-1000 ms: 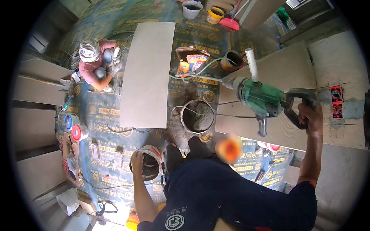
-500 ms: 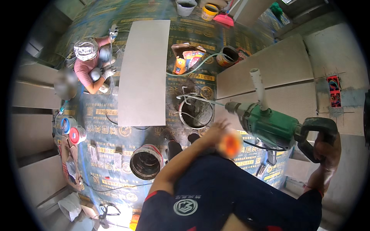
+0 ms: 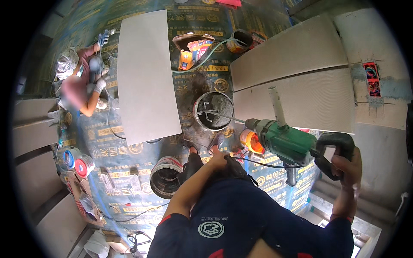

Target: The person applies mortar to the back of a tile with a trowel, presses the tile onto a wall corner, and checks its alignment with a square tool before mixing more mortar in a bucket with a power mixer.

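Observation:
My right hand is wrapped round the black rear handle of a green electric mixer drill. The drill lies nearly level in the picture, its pale side handle sticking up with no hand on it. Its long rod ends in a bent-wire paddle within the mouth of a round bucket of grey mortar. Whether the paddle touches the mortar I cannot tell. My left hand is down by my knee, near the drill's black cord; its fingers are mostly hidden.
A large pale panel lies left of the mortar bucket; a co-worker in gloves crouches beyond it. An orange bucket stands by the drill, a white-rimmed bucket by my leg. Large boards flank the right. A hose crosses the floor.
The paddle has shifted from over the bucket's far rim to inside its mouth. My left hand has drawn back from beside the bucket toward my knee. My right hand keeps its grip.

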`<action>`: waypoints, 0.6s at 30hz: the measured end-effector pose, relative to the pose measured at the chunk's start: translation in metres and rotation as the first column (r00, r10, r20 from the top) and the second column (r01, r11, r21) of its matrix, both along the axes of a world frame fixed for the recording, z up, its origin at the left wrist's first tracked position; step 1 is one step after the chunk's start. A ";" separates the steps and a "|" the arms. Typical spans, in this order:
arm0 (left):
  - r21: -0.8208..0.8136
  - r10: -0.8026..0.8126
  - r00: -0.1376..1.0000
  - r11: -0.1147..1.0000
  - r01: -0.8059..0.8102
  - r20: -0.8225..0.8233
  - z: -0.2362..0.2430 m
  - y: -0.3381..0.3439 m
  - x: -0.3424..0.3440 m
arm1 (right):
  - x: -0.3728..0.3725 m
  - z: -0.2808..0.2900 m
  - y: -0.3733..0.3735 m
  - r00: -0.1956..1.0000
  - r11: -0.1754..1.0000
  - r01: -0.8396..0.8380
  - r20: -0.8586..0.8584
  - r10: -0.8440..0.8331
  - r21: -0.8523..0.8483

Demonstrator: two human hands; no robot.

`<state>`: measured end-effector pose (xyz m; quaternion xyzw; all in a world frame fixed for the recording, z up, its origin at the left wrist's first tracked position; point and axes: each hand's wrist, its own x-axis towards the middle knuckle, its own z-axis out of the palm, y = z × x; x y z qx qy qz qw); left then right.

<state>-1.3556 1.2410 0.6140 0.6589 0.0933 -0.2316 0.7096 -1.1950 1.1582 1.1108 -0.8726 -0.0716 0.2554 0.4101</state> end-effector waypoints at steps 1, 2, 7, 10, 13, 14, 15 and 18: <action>0.010 -0.034 0.996 0.999 0.035 -0.079 -0.003 0.007 0.000 | 0.000 -0.008 -0.002 1.000 1.000 0.027 -0.015 -0.027 0.000; 0.076 -0.085 0.985 0.992 0.097 -0.149 -0.022 0.011 -0.005 | -0.001 -0.014 -0.002 0.998 0.999 0.022 -0.057 -0.024 -0.035; 0.200 0.008 0.999 0.980 0.000 -0.040 -0.080 0.008 -0.006 | -0.004 -0.019 0.002 0.993 0.999 0.005 -0.115 0.001 0.049; 0.209 0.023 0.999 0.978 -0.017 -0.023 -0.072 0.010 -0.001 | -0.002 -0.019 -0.001 0.992 0.999 0.031 -0.124 -0.029 0.016; 0.205 0.013 1.000 0.979 -0.007 -0.026 -0.045 0.021 0.012 | 0.000 -0.013 0.003 0.980 1.000 0.017 -0.200 -0.018 -0.011; 0.226 -0.006 0.999 0.974 0.017 -0.047 -0.032 0.026 0.014 | 0.001 -0.015 0.003 0.983 1.000 0.001 -0.185 0.000 0.008; 0.262 0.057 0.998 0.964 -0.050 -0.021 -0.021 0.034 0.019 | 0.002 -0.017 0.004 0.985 0.999 -0.015 -0.169 0.020 0.028; 0.341 0.351 0.900 0.839 -0.425 0.259 0.061 0.079 0.050 | 0.007 -0.020 -0.002 0.976 0.999 0.022 -0.219 -0.013 0.037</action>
